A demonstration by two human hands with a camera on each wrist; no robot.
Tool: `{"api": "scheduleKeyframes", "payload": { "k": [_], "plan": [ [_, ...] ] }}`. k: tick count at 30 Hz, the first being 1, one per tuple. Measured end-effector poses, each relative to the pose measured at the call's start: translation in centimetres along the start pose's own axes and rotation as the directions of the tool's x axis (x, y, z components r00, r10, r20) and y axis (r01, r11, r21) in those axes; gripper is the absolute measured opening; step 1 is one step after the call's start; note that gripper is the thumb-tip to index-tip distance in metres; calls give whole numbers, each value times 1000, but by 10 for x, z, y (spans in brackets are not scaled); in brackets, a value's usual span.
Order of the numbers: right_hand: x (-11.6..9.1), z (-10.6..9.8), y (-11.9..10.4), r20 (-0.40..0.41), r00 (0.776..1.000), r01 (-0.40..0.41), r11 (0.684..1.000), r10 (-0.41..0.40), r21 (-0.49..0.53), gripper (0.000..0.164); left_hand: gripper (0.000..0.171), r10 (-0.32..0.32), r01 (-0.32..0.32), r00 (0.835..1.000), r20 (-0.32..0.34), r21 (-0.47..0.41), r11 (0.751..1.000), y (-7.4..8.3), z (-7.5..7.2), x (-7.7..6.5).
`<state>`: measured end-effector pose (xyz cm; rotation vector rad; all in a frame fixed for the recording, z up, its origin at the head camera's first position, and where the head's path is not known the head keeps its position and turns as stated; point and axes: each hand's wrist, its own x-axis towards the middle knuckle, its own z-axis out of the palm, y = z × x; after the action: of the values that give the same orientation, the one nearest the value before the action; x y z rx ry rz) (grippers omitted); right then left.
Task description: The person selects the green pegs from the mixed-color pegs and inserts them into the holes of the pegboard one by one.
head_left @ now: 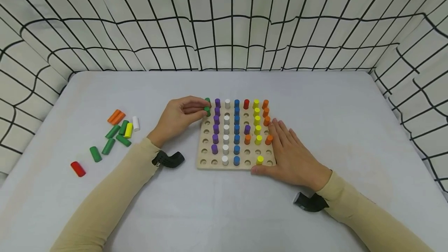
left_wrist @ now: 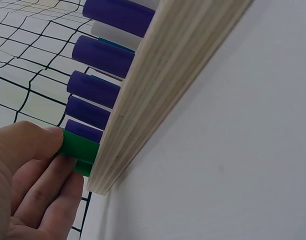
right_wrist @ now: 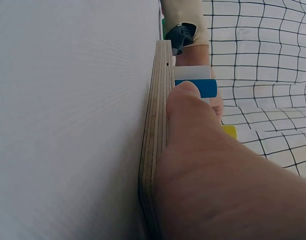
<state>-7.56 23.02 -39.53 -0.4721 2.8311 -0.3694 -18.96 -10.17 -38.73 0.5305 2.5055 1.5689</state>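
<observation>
A wooden pegboard [head_left: 209,156] bears columns of coloured pegs. At the far end of its leftmost column, my left hand [head_left: 175,119] pinches a green peg [left_wrist: 80,145] between thumb and fingers. That peg stands upright at the second hole; whether it is fully seated I cannot tell. Just behind it is another green peg [head_left: 208,99], partly hidden by the fingers. Purple pegs [head_left: 216,129] fill most of the neighbouring column. My right hand [head_left: 294,158] rests along the board's right edge with straight fingers, its thumb at the near right corner.
Loose pegs lie on the white table to the left: several green pegs [head_left: 110,146], two orange pegs [head_left: 116,117], a yellow peg [head_left: 128,130], a white peg [head_left: 135,123] and a red peg [head_left: 78,169]. Black wire grid [head_left: 232,18] surrounds the table's back and sides.
</observation>
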Motion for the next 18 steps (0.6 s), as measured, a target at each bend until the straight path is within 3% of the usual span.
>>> {"api": "scheduleKeyframes", "payload": {
  "k": [6, 18],
  "plan": [
    [0, 1, -2, 2, 1000, -3, 1000, 3, 0, 135, 30, 16, -16, 1000, -24, -8, 1000, 2, -5, -5],
    [-1, 2, -2, 0, 1000, 3, 1000, -3, -4, 136, 30, -15, 17, 999, -44, 43, 999, 5, -23, -17]
  ]
}}
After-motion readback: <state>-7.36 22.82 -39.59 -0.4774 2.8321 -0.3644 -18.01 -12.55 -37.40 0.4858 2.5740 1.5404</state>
